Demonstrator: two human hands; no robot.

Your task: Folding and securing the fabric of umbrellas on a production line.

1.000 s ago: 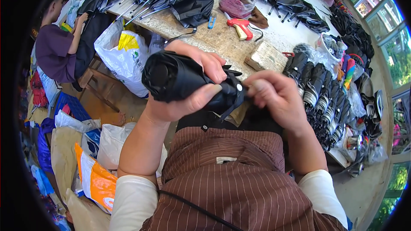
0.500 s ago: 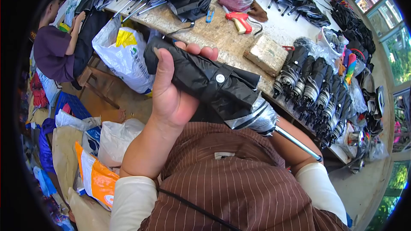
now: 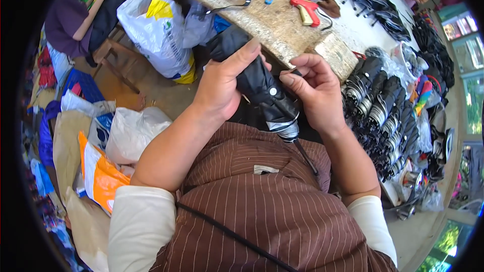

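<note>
Workshop was cluttered; the worktop was worn, speckled board, carrying a red-and-cream glue gun and a pale, chipped block. The black umbrella was held off its near edge, above the striped apron, slanting down rightward. Left hand was clamped round the body; right hand, apart from the left, pinched a small dark strip beside it. Progress, as judged: canopy was gathered into a slim bundle; shaft stuck out, so collapsing looked unfinished; strip's fastening could not be told. Cloth looked thin, creased, faintly glossy, with a round white stud and silvery lower end. Bundled umbrellas lay rowed at right.
</note>
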